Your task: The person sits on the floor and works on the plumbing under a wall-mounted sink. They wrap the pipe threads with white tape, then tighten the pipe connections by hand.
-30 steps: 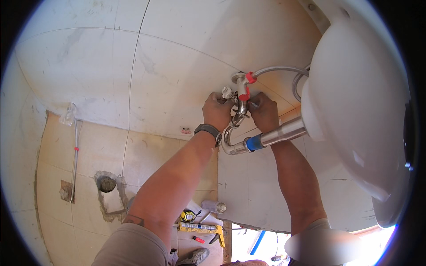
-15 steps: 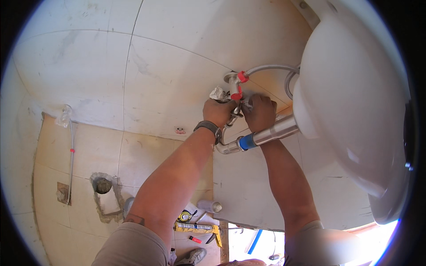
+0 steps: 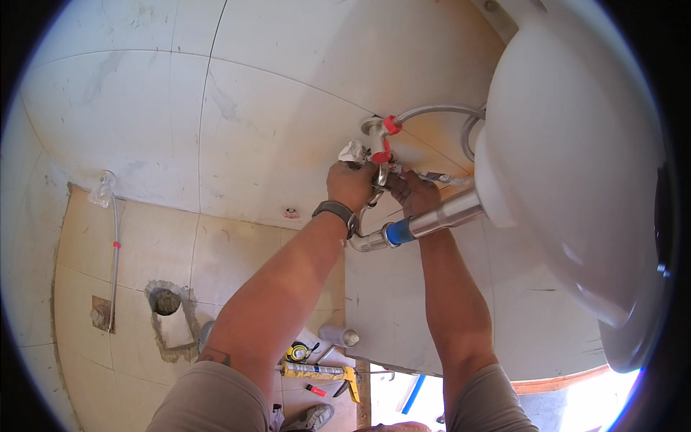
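Hands work at the wall valve [image 3: 379, 144], a chrome fitting with red parts, set in the tiled wall [image 3: 273, 129] just left of the white basin [image 3: 576, 158]. The left hand [image 3: 351, 183] is closed around the fitting just below the valve, a grey watch [image 3: 335, 211] on its wrist. The right hand [image 3: 414, 193] is closed too, gripping a braided hose [image 3: 439, 176] end right beside the valve. A chrome drain pipe [image 3: 425, 223] with a blue band runs from the basin under both hands. Another braided hose [image 3: 439, 110] loops from the valve toward the basin. Below, on the floor [image 3: 129, 245], lie a caulking gun [image 3: 320, 371], a tape measure [image 3: 299, 352] and a cartridge [image 3: 338, 335].
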Available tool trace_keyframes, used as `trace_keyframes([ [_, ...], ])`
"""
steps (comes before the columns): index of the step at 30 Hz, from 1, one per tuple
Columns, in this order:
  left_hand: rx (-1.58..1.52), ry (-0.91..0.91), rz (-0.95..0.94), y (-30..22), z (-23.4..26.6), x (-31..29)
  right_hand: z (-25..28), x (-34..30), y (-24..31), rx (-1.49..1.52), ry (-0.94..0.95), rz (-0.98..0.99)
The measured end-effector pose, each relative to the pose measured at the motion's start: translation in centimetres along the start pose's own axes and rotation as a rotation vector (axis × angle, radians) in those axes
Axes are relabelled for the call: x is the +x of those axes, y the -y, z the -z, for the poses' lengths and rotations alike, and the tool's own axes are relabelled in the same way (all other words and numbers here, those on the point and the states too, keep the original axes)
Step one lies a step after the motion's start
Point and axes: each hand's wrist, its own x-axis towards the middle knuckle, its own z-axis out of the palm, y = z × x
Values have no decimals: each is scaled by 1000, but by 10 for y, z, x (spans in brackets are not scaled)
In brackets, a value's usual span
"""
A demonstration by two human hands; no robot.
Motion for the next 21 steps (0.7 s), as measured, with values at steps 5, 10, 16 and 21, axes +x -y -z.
trace_keyframes([
  [5,371,-75,-238,4,-1,1,13,8,5,-266,151,228],
  [10,579,-31,-225,-9,2,-4,5,12,23,-791,158,447],
  [16,697,58,-261,-15,1,-9,-13,-12,42,-610,138,291],
  [21,628,-35,-439,-3,1,-13,-17,-14,57,-828,166,273],
])
